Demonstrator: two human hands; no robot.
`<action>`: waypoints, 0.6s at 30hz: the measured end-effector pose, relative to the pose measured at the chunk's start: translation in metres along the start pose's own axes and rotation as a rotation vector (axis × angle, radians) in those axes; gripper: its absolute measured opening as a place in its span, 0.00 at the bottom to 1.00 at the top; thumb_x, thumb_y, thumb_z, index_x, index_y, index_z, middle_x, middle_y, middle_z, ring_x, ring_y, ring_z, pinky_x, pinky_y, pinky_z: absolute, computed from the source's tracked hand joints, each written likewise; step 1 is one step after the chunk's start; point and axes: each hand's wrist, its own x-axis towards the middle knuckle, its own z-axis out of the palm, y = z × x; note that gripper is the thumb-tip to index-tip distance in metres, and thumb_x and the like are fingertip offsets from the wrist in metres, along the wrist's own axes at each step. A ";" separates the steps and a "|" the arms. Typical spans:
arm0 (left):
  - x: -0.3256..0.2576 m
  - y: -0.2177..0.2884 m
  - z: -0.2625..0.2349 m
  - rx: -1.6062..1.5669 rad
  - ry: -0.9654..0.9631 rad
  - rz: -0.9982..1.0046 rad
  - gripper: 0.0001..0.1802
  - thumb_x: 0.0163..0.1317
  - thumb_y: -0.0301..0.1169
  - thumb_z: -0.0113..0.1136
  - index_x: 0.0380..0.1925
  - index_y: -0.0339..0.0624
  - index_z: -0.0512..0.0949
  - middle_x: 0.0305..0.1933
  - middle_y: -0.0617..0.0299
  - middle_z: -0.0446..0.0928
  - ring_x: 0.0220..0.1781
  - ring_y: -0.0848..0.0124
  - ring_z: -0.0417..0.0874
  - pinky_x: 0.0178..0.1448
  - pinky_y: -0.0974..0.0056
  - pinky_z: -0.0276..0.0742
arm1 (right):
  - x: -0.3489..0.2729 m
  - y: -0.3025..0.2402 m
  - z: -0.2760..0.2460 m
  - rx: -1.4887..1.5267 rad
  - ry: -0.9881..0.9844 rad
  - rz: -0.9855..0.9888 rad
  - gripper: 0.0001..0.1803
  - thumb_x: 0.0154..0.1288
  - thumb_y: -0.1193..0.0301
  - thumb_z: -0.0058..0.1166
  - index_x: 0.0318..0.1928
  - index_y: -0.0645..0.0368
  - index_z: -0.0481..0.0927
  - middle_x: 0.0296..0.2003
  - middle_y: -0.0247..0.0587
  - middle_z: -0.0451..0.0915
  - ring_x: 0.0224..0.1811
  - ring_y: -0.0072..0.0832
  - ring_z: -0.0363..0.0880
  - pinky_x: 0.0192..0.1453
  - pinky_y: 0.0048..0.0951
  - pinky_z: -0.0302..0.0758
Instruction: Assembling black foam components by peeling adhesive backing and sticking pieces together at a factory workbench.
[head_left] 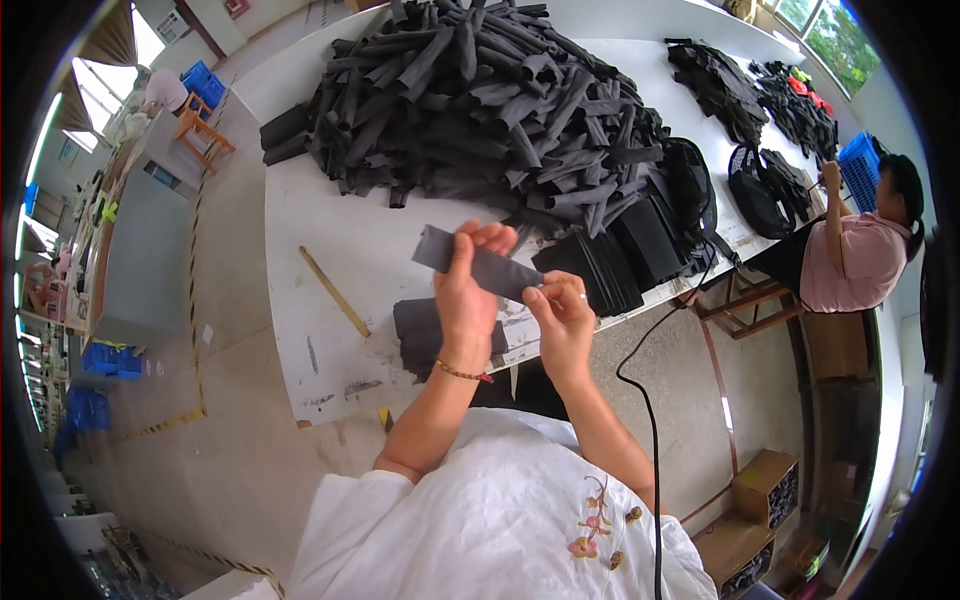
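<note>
Both hands: I see the left hand (465,300) and right hand (562,318) pinching one black strip (478,264).
Strip axis: upper-left to lower-right, above the table (310,230).
Nearer hand: left grips mid-strip; right takes the lower end.

Dark grey fabric strip (478,264) held at centre. Black strip heap (480,95) at 12 o'clock, black flat stack (620,255) at 3 of strip. Dark grey stack (425,335) at 6. Worktable (320,250) white, scuffed grey. Wooden stick (334,291) tan, at 9. Wearer's top (450,530) white, floral embroidery pink/brown at 5. Bracelet (460,373) gold with red bit. Co-worker's shirt (850,265) pink, at 3. Crates (205,82) blue, at 10. Floor tape (190,300) yellow-black striped.
</note>
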 end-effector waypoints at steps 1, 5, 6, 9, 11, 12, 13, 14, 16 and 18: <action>0.002 0.007 -0.004 -0.002 -0.042 0.015 0.17 0.72 0.35 0.51 0.52 0.32 0.72 0.46 0.51 0.79 0.51 0.59 0.81 0.66 0.51 0.73 | -0.004 0.006 -0.008 0.001 0.027 0.003 0.06 0.63 0.77 0.61 0.34 0.65 0.76 0.45 0.36 0.74 0.39 0.17 0.72 0.41 0.19 0.72; 0.009 0.023 -0.005 0.085 -0.017 0.088 0.16 0.72 0.34 0.51 0.52 0.34 0.73 0.46 0.52 0.80 0.50 0.59 0.82 0.66 0.51 0.74 | 0.004 -0.003 -0.025 0.112 -0.037 0.227 0.12 0.67 0.70 0.57 0.46 0.64 0.75 0.45 0.38 0.75 0.40 0.19 0.76 0.43 0.23 0.75; 0.003 0.021 -0.002 0.090 -0.018 0.076 0.16 0.72 0.34 0.51 0.52 0.34 0.73 0.46 0.52 0.80 0.50 0.59 0.82 0.66 0.51 0.74 | 0.008 -0.019 -0.013 0.175 -0.050 0.232 0.14 0.68 0.68 0.57 0.47 0.65 0.75 0.45 0.38 0.76 0.40 0.20 0.77 0.43 0.24 0.76; -0.005 0.015 0.007 0.126 -0.060 0.004 0.16 0.72 0.36 0.52 0.51 0.35 0.74 0.46 0.53 0.80 0.50 0.60 0.82 0.65 0.50 0.73 | 0.024 -0.022 0.002 0.124 -0.155 0.255 0.15 0.66 0.68 0.61 0.45 0.67 0.77 0.33 0.34 0.80 0.31 0.17 0.76 0.36 0.20 0.74; -0.003 0.012 -0.001 0.064 -0.083 -0.038 0.16 0.71 0.36 0.53 0.51 0.34 0.73 0.45 0.52 0.81 0.50 0.58 0.82 0.65 0.50 0.73 | 0.025 -0.017 -0.003 0.104 -0.181 0.251 0.13 0.66 0.69 0.61 0.43 0.68 0.78 0.31 0.33 0.80 0.29 0.17 0.76 0.36 0.20 0.74; -0.001 0.011 -0.005 -0.002 -0.103 -0.076 0.17 0.70 0.36 0.54 0.51 0.34 0.72 0.45 0.51 0.81 0.50 0.57 0.82 0.65 0.50 0.72 | 0.020 -0.016 -0.004 0.179 -0.143 0.295 0.11 0.66 0.70 0.61 0.40 0.68 0.79 0.30 0.33 0.80 0.29 0.16 0.76 0.35 0.19 0.74; 0.001 0.009 -0.007 0.007 -0.108 -0.088 0.17 0.70 0.36 0.55 0.51 0.34 0.73 0.45 0.51 0.81 0.50 0.57 0.82 0.66 0.50 0.72 | 0.018 -0.014 -0.004 0.254 -0.106 0.339 0.09 0.66 0.71 0.60 0.38 0.68 0.80 0.29 0.32 0.80 0.29 0.16 0.75 0.35 0.19 0.74; 0.000 0.008 -0.009 0.007 -0.104 -0.088 0.17 0.70 0.36 0.55 0.51 0.34 0.73 0.45 0.51 0.81 0.50 0.57 0.82 0.66 0.50 0.72 | 0.017 -0.015 -0.004 0.254 -0.107 0.343 0.09 0.66 0.71 0.60 0.38 0.68 0.80 0.29 0.32 0.80 0.29 0.16 0.75 0.35 0.19 0.74; 0.003 0.005 -0.010 0.021 -0.133 -0.108 0.17 0.70 0.36 0.55 0.51 0.34 0.73 0.47 0.51 0.81 0.51 0.57 0.81 0.66 0.49 0.71 | 0.017 -0.019 -0.002 0.303 -0.154 0.312 0.08 0.66 0.72 0.60 0.37 0.67 0.80 0.29 0.31 0.81 0.29 0.14 0.75 0.34 0.18 0.73; 0.004 0.007 0.006 0.017 -0.115 -0.109 0.18 0.70 0.37 0.55 0.52 0.34 0.72 0.43 0.54 0.81 0.50 0.58 0.81 0.66 0.50 0.71 | 0.017 -0.020 -0.001 0.079 -0.126 0.203 0.06 0.63 0.75 0.62 0.38 0.63 0.80 0.30 0.31 0.81 0.30 0.19 0.76 0.34 0.22 0.72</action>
